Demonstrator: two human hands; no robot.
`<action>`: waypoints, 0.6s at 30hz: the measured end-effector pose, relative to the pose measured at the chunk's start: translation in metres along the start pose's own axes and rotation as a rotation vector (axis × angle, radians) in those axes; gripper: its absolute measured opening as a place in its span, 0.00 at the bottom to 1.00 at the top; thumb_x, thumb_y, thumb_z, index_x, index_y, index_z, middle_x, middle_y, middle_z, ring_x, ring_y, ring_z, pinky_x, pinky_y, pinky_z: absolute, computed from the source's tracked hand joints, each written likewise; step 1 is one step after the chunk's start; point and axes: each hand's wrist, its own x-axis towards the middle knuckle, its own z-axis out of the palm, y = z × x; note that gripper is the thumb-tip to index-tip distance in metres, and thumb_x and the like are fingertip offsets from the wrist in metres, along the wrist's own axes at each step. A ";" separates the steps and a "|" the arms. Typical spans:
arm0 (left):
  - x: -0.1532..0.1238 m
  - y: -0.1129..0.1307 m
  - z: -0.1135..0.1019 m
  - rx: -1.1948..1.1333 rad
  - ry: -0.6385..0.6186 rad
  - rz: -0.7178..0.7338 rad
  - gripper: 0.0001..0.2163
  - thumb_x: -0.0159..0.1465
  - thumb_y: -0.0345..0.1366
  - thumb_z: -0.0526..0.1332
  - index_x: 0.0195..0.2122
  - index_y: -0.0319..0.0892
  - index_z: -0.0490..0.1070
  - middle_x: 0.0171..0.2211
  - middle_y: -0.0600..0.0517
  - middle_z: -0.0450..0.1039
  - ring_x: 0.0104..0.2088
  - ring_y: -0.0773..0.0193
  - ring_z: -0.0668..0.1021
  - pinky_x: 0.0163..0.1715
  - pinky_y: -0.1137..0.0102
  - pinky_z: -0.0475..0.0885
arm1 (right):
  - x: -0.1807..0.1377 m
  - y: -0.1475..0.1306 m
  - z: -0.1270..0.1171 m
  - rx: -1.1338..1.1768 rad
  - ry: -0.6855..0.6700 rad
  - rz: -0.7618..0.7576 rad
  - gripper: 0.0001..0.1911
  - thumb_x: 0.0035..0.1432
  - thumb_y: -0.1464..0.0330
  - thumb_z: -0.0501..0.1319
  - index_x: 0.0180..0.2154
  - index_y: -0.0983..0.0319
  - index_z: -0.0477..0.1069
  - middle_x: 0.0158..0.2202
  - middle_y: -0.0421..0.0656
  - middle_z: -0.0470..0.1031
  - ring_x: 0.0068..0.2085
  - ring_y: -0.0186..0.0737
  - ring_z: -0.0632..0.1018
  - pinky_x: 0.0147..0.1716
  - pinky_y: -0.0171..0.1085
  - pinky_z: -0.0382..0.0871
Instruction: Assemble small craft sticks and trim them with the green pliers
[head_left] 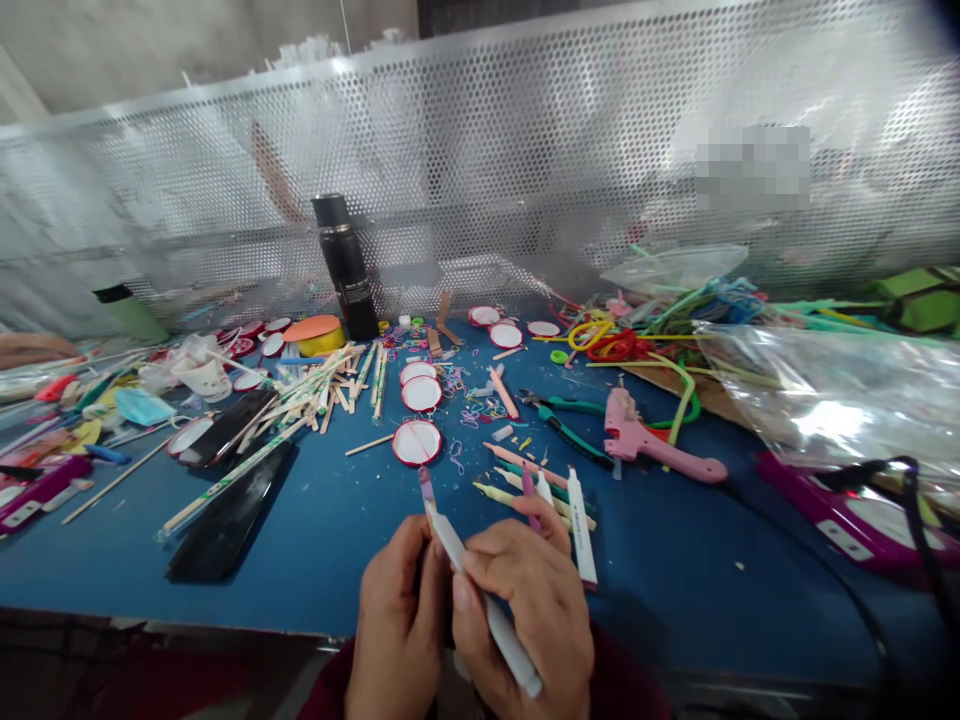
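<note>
Both my hands are at the near edge of the blue table [337,540]. My right hand [525,610] is closed round a long white marker [480,590] that points away from me, with its purple tip [426,485] up front. My left hand [397,625] pinches the same marker from the left side. Several more markers [540,490] lie on the table just beyond my right hand, some pastel, one white. A red-rimmed white disc [417,442] lies right past the marker tip.
A pink glue gun [645,440] and green pliers [570,425] lie to the right. Further discs, wooden sticks [322,390], rubber bands, a black bottle [345,265], a paper cup [201,375], two black phones [232,510] and plastic bags [832,395] crowd the table. A perforated metal screen [525,160] stands behind. Another person's hand [30,348] shows at far left.
</note>
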 end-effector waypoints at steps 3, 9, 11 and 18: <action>0.001 0.004 0.000 0.021 0.016 0.004 0.13 0.75 0.39 0.55 0.35 0.42 0.73 0.29 0.54 0.73 0.28 0.68 0.73 0.31 0.76 0.69 | -0.001 0.002 0.000 0.006 -0.017 -0.011 0.08 0.59 0.77 0.60 0.36 0.58 0.68 0.29 0.34 0.77 0.30 0.32 0.78 0.54 0.46 0.68; 0.001 0.006 0.001 0.025 0.019 -0.012 0.13 0.75 0.39 0.55 0.33 0.42 0.71 0.27 0.56 0.70 0.27 0.68 0.70 0.29 0.77 0.67 | 0.000 0.001 -0.001 0.032 -0.024 -0.002 0.08 0.59 0.78 0.60 0.35 0.59 0.68 0.28 0.34 0.77 0.30 0.31 0.79 0.56 0.47 0.67; 0.001 0.005 0.001 0.019 0.012 -0.022 0.13 0.75 0.39 0.55 0.34 0.42 0.71 0.28 0.55 0.71 0.28 0.68 0.71 0.30 0.77 0.67 | 0.000 0.001 -0.001 0.043 -0.028 -0.003 0.08 0.59 0.78 0.60 0.35 0.60 0.68 0.28 0.34 0.77 0.29 0.31 0.78 0.56 0.46 0.66; 0.000 0.005 0.000 0.007 -0.019 -0.034 0.13 0.75 0.40 0.54 0.33 0.42 0.69 0.28 0.54 0.71 0.29 0.67 0.71 0.32 0.76 0.68 | -0.004 0.003 -0.001 0.084 -0.045 -0.007 0.07 0.59 0.78 0.61 0.36 0.60 0.69 0.30 0.35 0.78 0.31 0.31 0.78 0.57 0.48 0.64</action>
